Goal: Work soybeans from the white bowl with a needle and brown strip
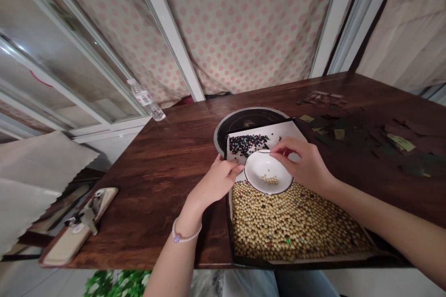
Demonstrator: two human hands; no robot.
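White bowl [266, 167] over the bead tray [228, 222], both hands at it.
Right hand's [271, 152] fingers pinched on bowl's far rim; left hand's [223, 171] slightly apart, at its left side. Pale beads [289, 222] nearer than bowl, dark beads [245, 144] beyond, bottle [147, 100] far left.

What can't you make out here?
All in the head view:
- Bottle: label too small and blurred to read.
- Dark round plate: near part hidden by the tray.
- Right hand: anything between its fingertips is too small to tell.
- Green leaves: cut off by the bottom edge.
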